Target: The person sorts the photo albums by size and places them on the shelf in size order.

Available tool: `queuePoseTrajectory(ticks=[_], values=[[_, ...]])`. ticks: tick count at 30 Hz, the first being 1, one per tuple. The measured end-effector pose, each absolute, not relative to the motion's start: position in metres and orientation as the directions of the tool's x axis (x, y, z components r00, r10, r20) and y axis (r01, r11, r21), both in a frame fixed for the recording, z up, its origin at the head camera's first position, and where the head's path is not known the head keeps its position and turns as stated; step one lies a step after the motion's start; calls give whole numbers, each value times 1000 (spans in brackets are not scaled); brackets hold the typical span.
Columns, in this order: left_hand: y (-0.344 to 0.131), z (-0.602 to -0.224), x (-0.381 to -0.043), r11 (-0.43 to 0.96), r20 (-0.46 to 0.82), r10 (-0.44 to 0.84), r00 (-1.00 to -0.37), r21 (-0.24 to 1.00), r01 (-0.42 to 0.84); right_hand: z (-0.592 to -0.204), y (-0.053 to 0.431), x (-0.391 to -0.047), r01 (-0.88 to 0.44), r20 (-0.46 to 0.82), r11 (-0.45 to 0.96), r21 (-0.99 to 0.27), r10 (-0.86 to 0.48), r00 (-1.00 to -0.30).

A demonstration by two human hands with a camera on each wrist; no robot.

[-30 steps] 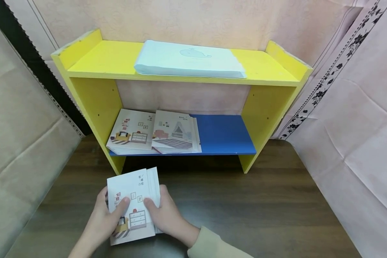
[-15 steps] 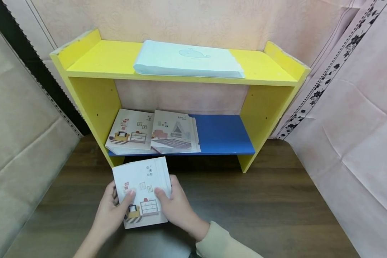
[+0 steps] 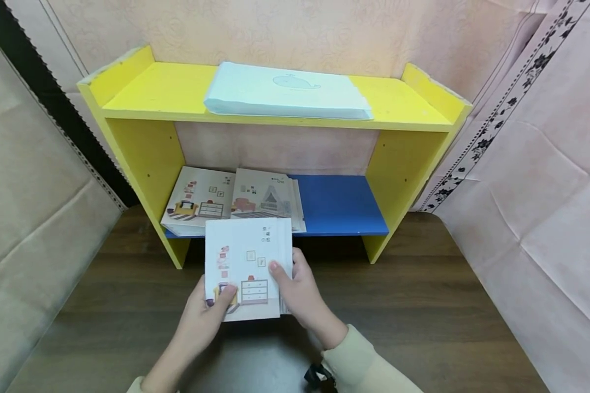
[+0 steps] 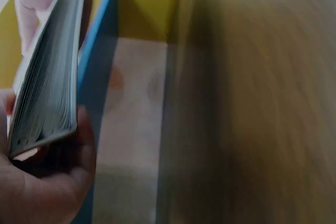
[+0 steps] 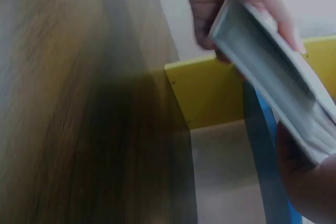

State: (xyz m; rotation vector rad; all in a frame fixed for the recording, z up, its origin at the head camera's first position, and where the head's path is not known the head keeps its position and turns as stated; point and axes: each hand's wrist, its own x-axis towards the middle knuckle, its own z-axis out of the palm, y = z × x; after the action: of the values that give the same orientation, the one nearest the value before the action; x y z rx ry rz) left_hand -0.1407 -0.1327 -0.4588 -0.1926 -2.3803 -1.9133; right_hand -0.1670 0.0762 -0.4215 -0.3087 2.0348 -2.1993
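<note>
Both hands hold a small stack of white books [image 3: 246, 245] in front of the shelf unit. The top cover is printed with a chest of drawers and a yellow chair. My left hand [image 3: 201, 314] grips the lower left edge, thumb on the cover and fingers beneath. On the right edge my right hand [image 3: 305, 295] does the same. The left wrist view shows the thick page edges of a book [image 4: 50, 72] between thumb and fingers. In the right wrist view the book [image 5: 273, 72] appears tilted between both hands. The stack overlaps the lower shelf's front edge in the head view.
A yellow shelf unit [image 3: 147, 164] stands ahead. Its blue lower shelf [image 3: 341, 202] bears two piles of books, a left pile [image 3: 196, 191] and a middle pile [image 3: 265, 191]. A pale blue package [image 3: 290, 90] with a whale print lies on top. Fabric [image 3: 536, 229] hangs at the sides.
Both hands have carried the books forward and to the right, towards the lower shelf. The stack has turned from slanted to nearly straight. The shelved books and blue package have stayed put.
</note>
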Motion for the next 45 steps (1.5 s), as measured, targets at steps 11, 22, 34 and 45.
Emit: queuePoseTrajectory(ticks=[11, 22, 34, 45], values=[[-103, -444, -146, 168, 163, -64, -985, 974, 150, -402, 102, -168, -21, 27, -27, -999, -250, -968], [-85, -420, -161, 161, 217, -33, -976, 965, 209, -439, 125, -175, -46, 37, 24, -999, -270, -962], [-60, -391, -189, 124, 301, 5, -954, 946, 300, -436, 146, -176, -164, 190, -109, -980, -303, -934], [-41, -392, -192, 64, 175, 183, -967, 980, 190, -429, 170, -180, -20, 100, -351, -936, -211, -972]])
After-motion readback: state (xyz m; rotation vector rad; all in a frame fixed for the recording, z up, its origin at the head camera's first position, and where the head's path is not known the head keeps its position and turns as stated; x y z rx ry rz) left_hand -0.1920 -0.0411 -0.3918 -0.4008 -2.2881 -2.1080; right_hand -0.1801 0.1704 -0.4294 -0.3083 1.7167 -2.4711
